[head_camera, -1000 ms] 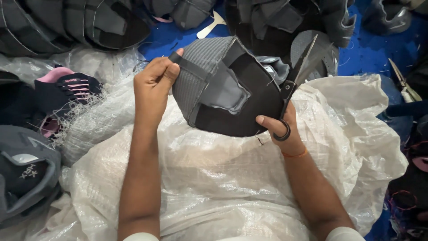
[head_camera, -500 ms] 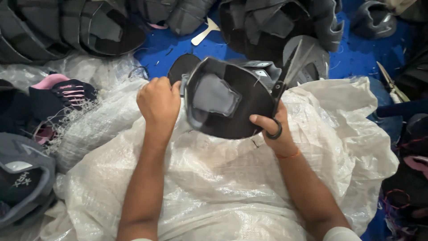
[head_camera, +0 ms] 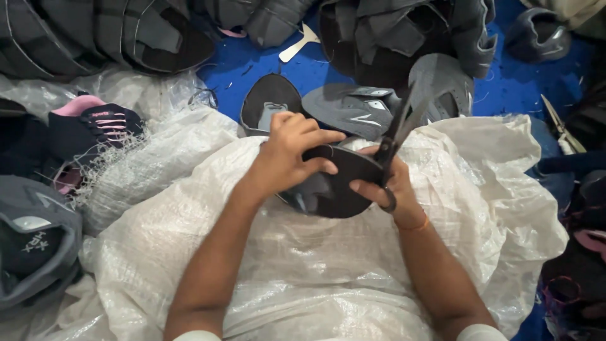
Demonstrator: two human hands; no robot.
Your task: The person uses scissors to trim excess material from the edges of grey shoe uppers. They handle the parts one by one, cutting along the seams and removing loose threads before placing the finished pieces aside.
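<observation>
My left hand [head_camera: 287, 155] grips the top edge of a dark grey shoe upper [head_camera: 328, 186], folded over above a white woven sack [head_camera: 303, 265] on my lap. My right hand [head_camera: 388, 186] supports the same upper from the right and also holds black scissors [head_camera: 398, 126], blades pointing up and away, a finger through the ring. Just beyond my hands lie a black sole-shaped piece [head_camera: 271, 101] and another grey shoe upper [head_camera: 356, 107] on the blue floor.
Stacks of grey shoe uppers [head_camera: 107, 31] fill the far left and the far middle [head_camera: 404, 31]. A navy and pink shoe upper [head_camera: 95, 123] lies left on clear plastic. A second pair of scissors [head_camera: 558, 126] lies at the right on the blue floor [head_camera: 511, 82].
The upper was held up and spread open; both hands have lowered it toward my lap and folded it. My left hand moved right over its top edge.
</observation>
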